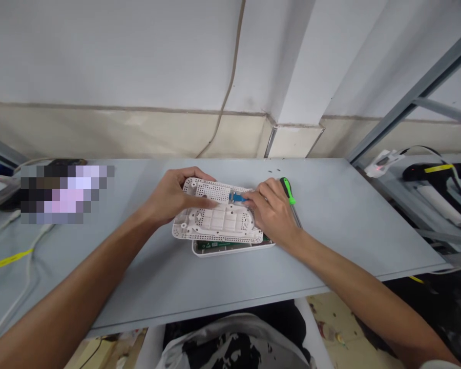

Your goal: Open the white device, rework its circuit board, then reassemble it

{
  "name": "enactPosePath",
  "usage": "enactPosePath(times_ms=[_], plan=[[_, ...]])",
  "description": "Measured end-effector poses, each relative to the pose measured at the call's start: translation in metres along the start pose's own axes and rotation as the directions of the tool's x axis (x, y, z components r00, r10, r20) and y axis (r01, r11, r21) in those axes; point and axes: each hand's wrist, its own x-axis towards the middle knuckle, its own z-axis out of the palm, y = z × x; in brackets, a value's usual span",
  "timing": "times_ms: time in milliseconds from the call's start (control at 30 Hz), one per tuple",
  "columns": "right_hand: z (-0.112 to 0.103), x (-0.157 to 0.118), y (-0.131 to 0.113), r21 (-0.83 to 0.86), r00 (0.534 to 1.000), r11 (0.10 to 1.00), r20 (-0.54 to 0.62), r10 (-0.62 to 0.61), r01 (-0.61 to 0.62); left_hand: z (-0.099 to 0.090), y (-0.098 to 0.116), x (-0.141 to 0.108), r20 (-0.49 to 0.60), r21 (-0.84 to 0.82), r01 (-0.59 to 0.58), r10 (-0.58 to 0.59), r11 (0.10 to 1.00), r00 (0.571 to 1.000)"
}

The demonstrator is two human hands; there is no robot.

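A grey worktop point(341, 230) is recorded, with a perforated white plastic cover point(223, 228) found near its middle, stacked on a white housing point(230, 249) in which a green circuit board point(211, 245) is exposed. The cover is grasped at its edge by the left hand point(172, 197), while a blue-handled tool point(236, 198) is clenched against it by the right hand point(271, 215). A green-handled screwdriver point(287, 190) is observed just beside the right hand.

L hand point(174, 197) is resting palm-down, angling in from lower left, L fingers point(202, 202) stretching rightward. R hand point(271, 212) is curling palm-down, R fingers point(255, 197) pointing left toward L hand, knuckles up. L forearm point(77, 277) and R forearm point(361, 292) are converging from bottom corners, hands staying close together.
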Motion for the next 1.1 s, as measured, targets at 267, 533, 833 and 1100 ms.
enactPosePath(times_ms=[267, 533, 833, 1100], plan=[[0.002, 0.002, 0.005, 0.087, 0.999, 0.996, -0.049, -0.013, 0.017, 0.002, 0.003, -0.003, -0.002, 0.065, -0.039, 0.040, 0.997, 0.999], [0.001, 0.003, 0.004, 0.304, 0.992, 0.948, -0.051, 0.119, -0.098, 0.000, 0.000, -0.002, -0.001, 0.091, -0.021, 0.021, 0.996, 1.000], [-0.005, -0.002, 0.011, 0.429, 0.987, 0.890, 0.027, 0.156, -0.152, -0.004, 0.002, -0.002, 0.016, 0.063, 0.019, -0.020, 0.998, 1.000], [-0.003, 0.000, 0.010, 0.412, 0.990, 0.901, 0.030, 0.140, -0.140, -0.002, -0.001, 0.000, -0.004, 0.058, -0.025, 0.025, 0.998, 1.000]])
